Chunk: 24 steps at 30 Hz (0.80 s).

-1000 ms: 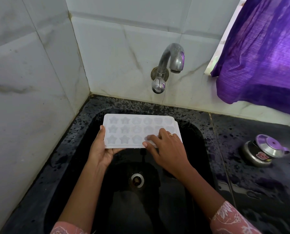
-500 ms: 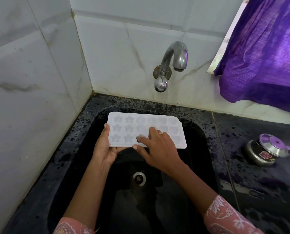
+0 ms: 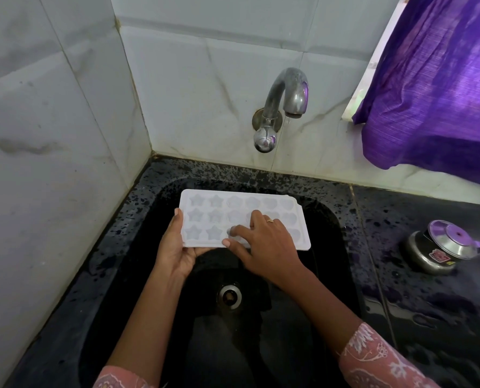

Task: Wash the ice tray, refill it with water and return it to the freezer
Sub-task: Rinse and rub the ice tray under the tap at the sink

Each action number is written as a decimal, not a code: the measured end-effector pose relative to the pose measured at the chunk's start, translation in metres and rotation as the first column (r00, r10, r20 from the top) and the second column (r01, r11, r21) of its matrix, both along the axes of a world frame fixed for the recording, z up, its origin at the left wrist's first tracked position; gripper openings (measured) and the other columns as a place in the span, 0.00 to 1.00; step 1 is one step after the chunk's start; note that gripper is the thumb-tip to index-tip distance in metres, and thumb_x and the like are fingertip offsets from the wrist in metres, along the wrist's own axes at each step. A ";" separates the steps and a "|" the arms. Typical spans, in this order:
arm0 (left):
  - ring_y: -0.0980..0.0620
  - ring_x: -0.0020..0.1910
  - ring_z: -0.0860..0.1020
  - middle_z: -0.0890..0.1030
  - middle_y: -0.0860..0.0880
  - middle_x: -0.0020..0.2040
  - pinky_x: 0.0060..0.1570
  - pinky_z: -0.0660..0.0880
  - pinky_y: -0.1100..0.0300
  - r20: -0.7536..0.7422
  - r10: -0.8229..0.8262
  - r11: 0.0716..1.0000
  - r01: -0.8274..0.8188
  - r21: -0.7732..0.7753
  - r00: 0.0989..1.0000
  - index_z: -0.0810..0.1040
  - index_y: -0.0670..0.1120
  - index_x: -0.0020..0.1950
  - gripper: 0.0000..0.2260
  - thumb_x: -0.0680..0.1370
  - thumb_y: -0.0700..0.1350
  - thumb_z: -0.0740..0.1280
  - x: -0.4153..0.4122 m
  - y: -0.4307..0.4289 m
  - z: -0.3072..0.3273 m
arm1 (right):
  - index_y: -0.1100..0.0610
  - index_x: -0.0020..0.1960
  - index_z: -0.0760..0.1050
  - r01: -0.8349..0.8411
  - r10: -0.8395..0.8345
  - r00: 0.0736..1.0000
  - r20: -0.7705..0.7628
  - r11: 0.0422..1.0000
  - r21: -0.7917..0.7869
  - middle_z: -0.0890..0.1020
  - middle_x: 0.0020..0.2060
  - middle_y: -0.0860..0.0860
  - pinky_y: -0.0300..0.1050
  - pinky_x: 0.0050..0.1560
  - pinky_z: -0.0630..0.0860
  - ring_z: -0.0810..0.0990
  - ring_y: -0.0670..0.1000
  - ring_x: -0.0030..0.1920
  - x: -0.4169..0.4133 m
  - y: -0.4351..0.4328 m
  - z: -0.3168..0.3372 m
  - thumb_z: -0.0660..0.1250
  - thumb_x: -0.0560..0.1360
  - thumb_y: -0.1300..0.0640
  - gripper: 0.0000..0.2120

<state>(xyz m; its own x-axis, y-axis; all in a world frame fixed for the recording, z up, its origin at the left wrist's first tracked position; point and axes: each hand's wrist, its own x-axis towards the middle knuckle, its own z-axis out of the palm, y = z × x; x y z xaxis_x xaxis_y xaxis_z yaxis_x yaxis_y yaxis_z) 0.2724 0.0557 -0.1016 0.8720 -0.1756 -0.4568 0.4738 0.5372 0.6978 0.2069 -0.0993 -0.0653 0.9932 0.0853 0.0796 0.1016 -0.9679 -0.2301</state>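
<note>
A white ice tray (image 3: 244,219) is held level over the black sink (image 3: 331,219), its far edge near the sink's back rim, below and a little left of the tap's spout. The left hand (image 3: 177,247) grips the tray's near left corner, thumb lying along the top of the left edge and palm cupped beneath (the fingers under the tray are hidden). The right hand (image 3: 264,242) lies on top of the tray, palm down, fingers spread; its fingertips (image 3: 231,231) press into the moulds near the middle of the front row, and a ring shows on one finger. The moulds at the left are star-shaped, those at the right rounder; whether they hold water I cannot tell. The metal tap (image 3: 285,105) juts from the tiled wall, with no stream running from it. The drain (image 3: 229,296) sits in the sink floor below the hands. On the wet, dark bench (image 3: 429,317) to the right stands a small steel pot (image 3: 440,250) with its lid tilted, well apart from the tray. A purple curtain (image 3: 440,85) hangs at upper right.
</note>
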 end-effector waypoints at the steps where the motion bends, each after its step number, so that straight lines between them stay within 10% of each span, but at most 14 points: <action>1: 0.45 0.45 0.83 0.82 0.43 0.51 0.34 0.81 0.48 0.000 0.002 1.000 -0.002 0.001 1.000 0.73 0.43 0.65 0.22 0.80 0.56 0.55 0.000 0.000 -0.001 | 0.49 0.59 0.75 -0.002 0.002 1.000 -0.005 1.000 0.003 0.72 0.47 0.52 0.44 0.45 0.61 0.73 0.53 0.46 0.000 0.001 -0.001 0.55 0.77 0.38 0.20; 24: 0.48 0.35 0.84 0.82 0.42 0.49 0.22 0.76 0.58 0.019 -0.025 1.000 0.025 -0.006 1.000 0.71 0.40 0.67 0.23 0.81 0.56 0.54 0.000 -0.003 0.006 | 0.48 0.64 0.72 -0.123 0.123 0.992 0.002 0.992 -0.037 0.71 0.47 0.54 0.44 0.42 0.57 0.72 0.54 0.46 0.004 0.021 0.009 0.55 0.77 0.40 0.21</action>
<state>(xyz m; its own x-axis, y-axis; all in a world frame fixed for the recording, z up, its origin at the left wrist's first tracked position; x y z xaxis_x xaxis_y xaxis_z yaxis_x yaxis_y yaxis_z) 0.2729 0.0530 -0.0957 0.8757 -0.2000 -0.4395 0.4740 0.5296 0.7034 0.2113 -0.0779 -0.0566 0.9745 0.2100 0.0787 0.2216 -0.9557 -0.1938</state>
